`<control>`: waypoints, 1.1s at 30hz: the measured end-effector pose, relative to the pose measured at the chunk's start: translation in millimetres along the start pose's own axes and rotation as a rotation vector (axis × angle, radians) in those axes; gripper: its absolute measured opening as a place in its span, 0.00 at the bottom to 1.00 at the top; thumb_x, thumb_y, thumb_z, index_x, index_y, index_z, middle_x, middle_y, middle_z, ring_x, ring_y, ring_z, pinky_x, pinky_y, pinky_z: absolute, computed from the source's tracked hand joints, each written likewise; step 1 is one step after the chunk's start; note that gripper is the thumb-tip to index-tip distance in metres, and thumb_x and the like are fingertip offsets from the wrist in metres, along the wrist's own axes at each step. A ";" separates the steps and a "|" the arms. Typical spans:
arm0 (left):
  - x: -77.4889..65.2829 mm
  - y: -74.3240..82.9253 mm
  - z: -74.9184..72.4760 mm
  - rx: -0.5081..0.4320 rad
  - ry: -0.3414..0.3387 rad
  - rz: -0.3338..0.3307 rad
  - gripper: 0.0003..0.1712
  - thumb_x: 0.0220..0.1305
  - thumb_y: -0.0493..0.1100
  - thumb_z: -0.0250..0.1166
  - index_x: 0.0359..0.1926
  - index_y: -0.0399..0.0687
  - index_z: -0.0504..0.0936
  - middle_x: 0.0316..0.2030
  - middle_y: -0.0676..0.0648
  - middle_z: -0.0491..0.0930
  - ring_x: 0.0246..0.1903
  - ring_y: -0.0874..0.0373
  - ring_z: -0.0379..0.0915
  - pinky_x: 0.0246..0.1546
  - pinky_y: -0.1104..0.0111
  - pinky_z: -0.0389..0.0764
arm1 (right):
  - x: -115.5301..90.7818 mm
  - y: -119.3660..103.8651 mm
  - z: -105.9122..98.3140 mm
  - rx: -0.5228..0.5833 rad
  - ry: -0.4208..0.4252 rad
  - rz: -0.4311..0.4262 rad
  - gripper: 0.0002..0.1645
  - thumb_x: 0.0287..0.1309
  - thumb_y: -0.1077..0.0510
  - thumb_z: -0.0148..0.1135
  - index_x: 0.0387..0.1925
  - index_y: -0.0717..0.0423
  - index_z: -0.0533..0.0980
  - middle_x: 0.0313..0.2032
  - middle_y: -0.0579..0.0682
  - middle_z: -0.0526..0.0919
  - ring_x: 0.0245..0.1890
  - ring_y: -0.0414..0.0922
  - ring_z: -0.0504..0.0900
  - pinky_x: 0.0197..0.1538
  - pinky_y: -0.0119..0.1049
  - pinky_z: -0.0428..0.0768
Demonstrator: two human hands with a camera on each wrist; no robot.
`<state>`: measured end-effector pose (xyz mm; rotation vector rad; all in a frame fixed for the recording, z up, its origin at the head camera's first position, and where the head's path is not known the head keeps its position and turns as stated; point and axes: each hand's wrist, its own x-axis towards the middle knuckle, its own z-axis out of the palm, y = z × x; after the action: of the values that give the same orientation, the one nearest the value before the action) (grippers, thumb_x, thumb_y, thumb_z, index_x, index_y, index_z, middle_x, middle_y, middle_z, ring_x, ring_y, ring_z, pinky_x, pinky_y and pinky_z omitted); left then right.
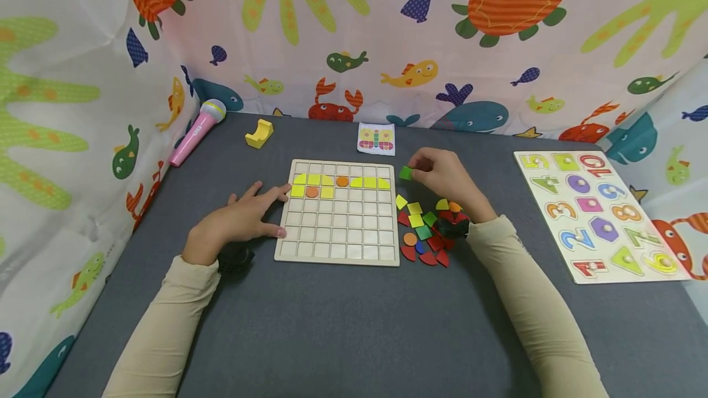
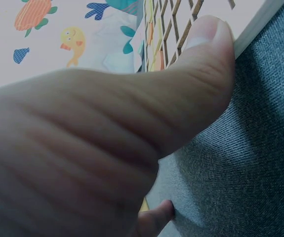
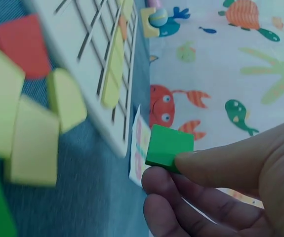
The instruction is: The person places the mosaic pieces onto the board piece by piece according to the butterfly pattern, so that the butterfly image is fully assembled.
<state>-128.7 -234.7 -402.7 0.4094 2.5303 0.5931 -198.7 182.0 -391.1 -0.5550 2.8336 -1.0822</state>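
Note:
My right hand (image 1: 442, 175) pinches a green square tile (image 3: 169, 147) between thumb and fingers, just off the upper right corner of a wooden grid board (image 1: 347, 220). Yellow tiles and orange round tiles (image 1: 342, 182) fill part of two upper rows of the board; lower cells hold nothing. My left hand (image 1: 238, 221) rests at the board's left edge, its thumb (image 2: 208, 59) touching the side and its fingers spread. Beside the board's right edge lies a loose pile of red, yellow, green, orange and blue tiles (image 1: 423, 232), partly under my right wrist.
Behind the board lies a small card (image 1: 376, 139) with a butterfly-like pattern of coloured shapes. A yellow curved block (image 1: 259, 134) and a pink toy microphone (image 1: 198, 132) are at the back left. A number-and-shape puzzle board (image 1: 600, 217) lies at right. A patterned curtain (image 1: 376, 48) borders the table.

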 end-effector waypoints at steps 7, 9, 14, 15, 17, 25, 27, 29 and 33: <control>0.8 -2.5 1.4 -0.002 0.004 0.009 0.55 0.70 0.55 0.75 0.85 0.51 0.52 0.81 0.34 0.58 0.81 0.27 0.29 0.69 0.22 0.34 | 7.7 -20.5 14.8 0.061 0.005 -0.020 0.05 0.71 0.66 0.67 0.46 0.61 0.84 0.41 0.57 0.87 0.40 0.53 0.82 0.46 0.48 0.82; 1.1 -1.9 1.4 -0.005 0.004 0.008 0.55 0.70 0.56 0.75 0.85 0.52 0.53 0.81 0.35 0.58 0.81 0.27 0.29 0.69 0.22 0.34 | 8.8 -25.9 19.8 0.079 -0.002 -0.036 0.05 0.71 0.67 0.67 0.45 0.61 0.84 0.41 0.56 0.87 0.39 0.52 0.82 0.45 0.47 0.83; 2.0 -2.4 1.6 -0.005 0.007 0.007 0.54 0.69 0.57 0.75 0.85 0.52 0.54 0.81 0.35 0.57 0.82 0.28 0.29 0.69 0.22 0.34 | 12.0 -35.9 33.0 0.105 -0.033 -0.084 0.05 0.70 0.68 0.67 0.45 0.62 0.84 0.39 0.56 0.87 0.38 0.51 0.83 0.44 0.45 0.83; 2.5 -2.8 1.7 -0.004 0.007 0.006 0.54 0.69 0.57 0.75 0.85 0.52 0.54 0.81 0.35 0.57 0.82 0.28 0.29 0.69 0.22 0.34 | 12.8 -37.9 35.4 0.109 -0.040 -0.091 0.05 0.70 0.68 0.67 0.45 0.62 0.84 0.39 0.56 0.87 0.38 0.51 0.83 0.44 0.45 0.83; 2.5 -3.0 1.6 -0.003 0.007 0.006 0.54 0.69 0.57 0.75 0.85 0.52 0.54 0.81 0.35 0.57 0.82 0.28 0.29 0.69 0.22 0.34 | 14.6 -41.7 40.2 0.116 -0.059 -0.103 0.05 0.70 0.68 0.67 0.45 0.63 0.84 0.39 0.56 0.87 0.38 0.51 0.83 0.44 0.45 0.83; 1.0 -4.9 0.7 -0.017 0.006 0.011 0.55 0.68 0.57 0.76 0.85 0.53 0.54 0.81 0.35 0.57 0.82 0.28 0.29 0.69 0.22 0.34 | 22.9 -53.2 61.6 0.105 -0.121 -0.176 0.05 0.70 0.68 0.67 0.45 0.61 0.85 0.40 0.54 0.88 0.40 0.49 0.84 0.48 0.45 0.83; -0.1 -4.1 0.1 -0.018 0.006 0.015 0.56 0.67 0.58 0.76 0.84 0.52 0.54 0.81 0.34 0.57 0.82 0.28 0.29 0.69 0.22 0.34 | 24.3 -56.7 66.3 0.104 -0.132 -0.197 0.05 0.69 0.68 0.67 0.44 0.61 0.84 0.39 0.53 0.88 0.40 0.48 0.84 0.47 0.45 0.83; -0.4 -3.3 -0.2 -0.016 0.006 0.015 0.56 0.67 0.58 0.76 0.85 0.53 0.54 0.81 0.35 0.57 0.82 0.28 0.29 0.69 0.22 0.34 | 25.4 -60.4 70.0 0.103 -0.142 -0.216 0.04 0.69 0.69 0.67 0.43 0.62 0.84 0.39 0.53 0.87 0.39 0.48 0.83 0.47 0.44 0.83; 1.0 -3.9 0.2 -0.005 0.008 0.015 0.54 0.69 0.57 0.75 0.85 0.52 0.54 0.82 0.35 0.57 0.82 0.28 0.29 0.69 0.22 0.34 | 28.3 -66.7 77.6 0.083 -0.164 -0.241 0.04 0.68 0.70 0.66 0.42 0.62 0.84 0.38 0.52 0.88 0.38 0.47 0.83 0.45 0.43 0.82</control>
<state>-130.0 -237.5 -405.2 0.4248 2.5353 0.6076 -190.5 76.9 -403.7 -0.9504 2.6178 -1.1251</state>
